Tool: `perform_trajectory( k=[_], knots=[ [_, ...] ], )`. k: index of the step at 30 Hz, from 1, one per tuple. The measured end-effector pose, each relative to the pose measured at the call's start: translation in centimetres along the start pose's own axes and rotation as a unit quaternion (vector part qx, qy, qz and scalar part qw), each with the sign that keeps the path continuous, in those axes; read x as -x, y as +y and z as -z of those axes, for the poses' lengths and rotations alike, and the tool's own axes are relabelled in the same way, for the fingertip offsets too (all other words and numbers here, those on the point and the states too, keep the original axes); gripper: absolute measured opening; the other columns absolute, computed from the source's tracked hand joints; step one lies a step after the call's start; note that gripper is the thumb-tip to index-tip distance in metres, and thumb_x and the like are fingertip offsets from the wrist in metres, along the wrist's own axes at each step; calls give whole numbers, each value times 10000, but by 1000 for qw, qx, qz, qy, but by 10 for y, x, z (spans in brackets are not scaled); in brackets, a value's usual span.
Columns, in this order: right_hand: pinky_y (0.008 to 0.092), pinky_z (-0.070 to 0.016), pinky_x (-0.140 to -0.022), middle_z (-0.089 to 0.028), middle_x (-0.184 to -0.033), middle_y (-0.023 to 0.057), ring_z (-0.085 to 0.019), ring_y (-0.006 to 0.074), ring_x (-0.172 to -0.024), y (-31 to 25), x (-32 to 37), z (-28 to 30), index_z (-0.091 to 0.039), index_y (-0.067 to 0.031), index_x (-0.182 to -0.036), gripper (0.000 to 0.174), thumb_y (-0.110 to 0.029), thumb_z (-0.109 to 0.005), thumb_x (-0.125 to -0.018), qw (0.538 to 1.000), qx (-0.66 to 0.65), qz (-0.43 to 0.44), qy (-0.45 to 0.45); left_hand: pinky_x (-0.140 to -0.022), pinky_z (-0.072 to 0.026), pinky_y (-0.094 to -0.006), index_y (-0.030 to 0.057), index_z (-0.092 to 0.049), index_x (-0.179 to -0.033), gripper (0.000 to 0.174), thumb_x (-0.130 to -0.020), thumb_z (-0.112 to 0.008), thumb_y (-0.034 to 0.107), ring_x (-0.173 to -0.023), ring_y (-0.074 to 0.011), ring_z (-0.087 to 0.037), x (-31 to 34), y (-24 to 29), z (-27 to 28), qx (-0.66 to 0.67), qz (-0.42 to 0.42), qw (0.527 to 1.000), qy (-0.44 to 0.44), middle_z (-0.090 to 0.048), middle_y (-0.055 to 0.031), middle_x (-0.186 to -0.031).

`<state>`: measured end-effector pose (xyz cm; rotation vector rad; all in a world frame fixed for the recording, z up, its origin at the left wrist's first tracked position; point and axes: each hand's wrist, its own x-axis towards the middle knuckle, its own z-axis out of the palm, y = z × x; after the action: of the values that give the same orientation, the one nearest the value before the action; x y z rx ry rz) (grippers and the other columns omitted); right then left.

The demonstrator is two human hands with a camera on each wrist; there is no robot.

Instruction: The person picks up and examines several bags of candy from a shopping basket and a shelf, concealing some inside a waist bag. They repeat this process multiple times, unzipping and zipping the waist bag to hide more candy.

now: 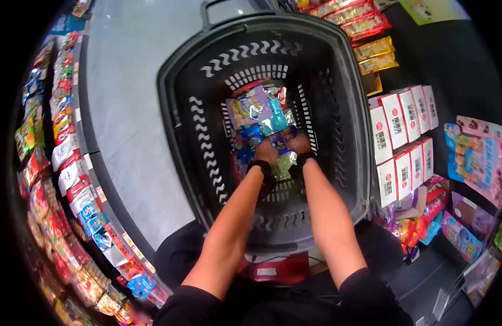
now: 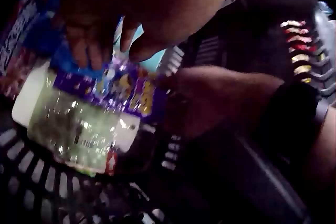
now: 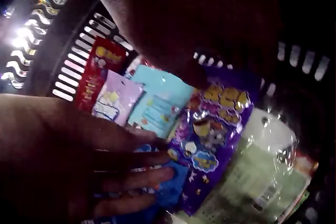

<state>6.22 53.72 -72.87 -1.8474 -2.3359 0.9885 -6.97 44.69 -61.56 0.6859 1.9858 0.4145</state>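
Observation:
Both hands are deep in a black shopping basket [image 1: 338,179] holding several bright snack bags. My left hand [image 1: 266,152] lies over a blue bag [image 3: 173,187], its fingers [image 3: 142,179] extended across it beside a purple candy bag [image 3: 215,129]. My right hand [image 1: 300,144] grips the purple bag by its end; its fingertips are mostly hidden. The purple bag overlaps a clear pack with pale green contents [image 2: 73,124]. Beyond them lie a turquoise bag [image 3: 160,95], a small lilac bag [image 3: 118,98] and a red bag [image 3: 100,69].
A larger lilac bag [image 1: 251,106] lies toward the basket's far end. Snack shelves [image 1: 71,141] line the left past a grey floor [image 1: 131,108]. White boxes [image 1: 400,130] and hanging bags [image 1: 476,157] stand close at the right. The basket handle [image 1: 206,13] is at the far rim.

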Motion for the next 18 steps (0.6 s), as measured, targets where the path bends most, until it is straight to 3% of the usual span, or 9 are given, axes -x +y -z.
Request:
perform_trajectory(
  k=[1, 3, 5, 6, 8, 11, 14, 15, 18],
  knots=[
    [505, -521, -782, -698, -919, 223, -660, 438, -870, 19, 2, -14, -699, -3, -904, 471, -462, -679, -800, 996, -13, 63, 61, -995, -443, -498, 15, -560, -1227, 474, -778, -648, 138, -1149, -482, -548, -3, -13, -16, 29, -12, 999, -2, -573, -318, -1226],
    [503, -519, -695, -684, -803, 164, -659, 378, -759, -5, 23, 3, -713, -48, -875, 307, -328, -681, -755, 988, 33, 127, 83, -979, -446, -512, 56, -488, -1293, 538, -792, -653, 160, -1142, -489, -547, -2, -29, -47, 80, 6, 995, 60, -572, -315, -1223],
    [476, -530, -632, -675, -750, 150, -666, 349, -678, -30, 31, 17, -704, -91, -805, 191, -265, -690, -728, 999, 17, 47, 17, -960, -451, -522, 92, -422, -1345, 603, -802, -665, 190, -1129, -494, -551, 8, -33, -65, 88, 18, 991, 98, -578, -310, -1207],
    [480, -550, -661, -693, -826, 170, -684, 366, -745, -49, 41, 52, -703, -76, -882, 231, -274, -670, -769, 995, 69, 58, -30, -949, -455, -526, 107, -391, -1364, 635, -805, -674, 209, -1119, -495, -555, 12, -29, -66, 70, 17, 992, 105, -585, -306, -1193],
    [478, -577, -712, -716, -899, 178, -709, 378, -847, -85, 41, 70, -704, -66, -951, 262, -286, -664, -816, 991, 39, -127, -17, -935, -460, -526, 114, -367, -1382, 691, -803, -713, 261, -1106, -501, -560, 14, -18, -56, 63, 49, 993, 91, -597, -292, -1177],
    [450, -564, -727, -688, -970, 144, -701, 349, -859, -109, 55, 108, -692, -104, -937, 183, -254, -598, -889, 994, 103, -26, -25, -948, -471, -485, 49, -387, -1384, 761, -760, -777, 241, -1150, -452, -570, 32, -3, -24, 33, 20, 997, 62, -584, -294, -1237],
    [442, -554, -682, -695, -867, 125, -702, 321, -820, -128, 82, 129, -715, -103, -841, 156, -120, -565, -880, 984, 157, 46, 65, -948, -480, -436, 3, -462, -1332, 636, -781, -733, 168, -1170, -411, -581, 49, 7, 3, -2, 25, 999, 21, -595, -269, -1249],
    [431, -538, -655, -706, -854, 121, -704, 306, -790, -135, 95, 143, -726, -111, -795, 163, -123, -576, -859, 982, 125, 98, 98, -948, -479, -414, -7, -483, -1308, 598, -782, -715, 156, -1172, -392, -588, 47, -11, 1, 56, -45, 997, 20, -615, -249, -1228],
    [421, -484, -807, -697, -812, 97, -670, 266, -858, -160, 133, 186, -720, -128, -748, 172, -133, -579, -847, 954, 187, 199, 123, -952, -477, -411, -10, -491, -1302, 599, -772, -734, 131, -1119, -356, -620, 103, 3, 40, 90, -100, 989, 61, -641, -223, -1187]
  ],
)
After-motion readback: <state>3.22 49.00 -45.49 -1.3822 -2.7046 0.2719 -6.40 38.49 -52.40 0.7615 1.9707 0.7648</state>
